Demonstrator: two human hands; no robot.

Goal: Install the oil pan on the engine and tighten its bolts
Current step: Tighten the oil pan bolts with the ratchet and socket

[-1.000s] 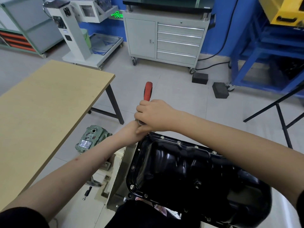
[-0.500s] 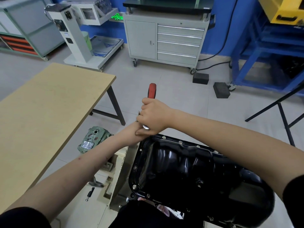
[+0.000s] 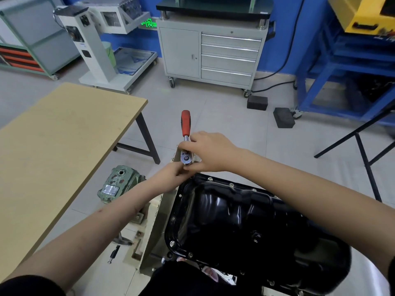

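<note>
Two hands meet at the far corner of the black oil pan [image 3: 245,221], which sits on the engine with bolts [image 3: 210,179] along its rim. The right hand [image 3: 210,152] pinches the head of the ratchet wrench [image 3: 185,135]; its red handle points away. The left hand [image 3: 171,174] has its grip closed under the ratchet head, on what I cannot tell. At left stands a wooden tabletop [image 3: 59,142]. The floor is pale tiles, with a green gearbox [image 3: 117,184]. Behind are a grey drawer cabinet [image 3: 211,50], a blue wall and a blue frame [image 3: 342,67].
</note>
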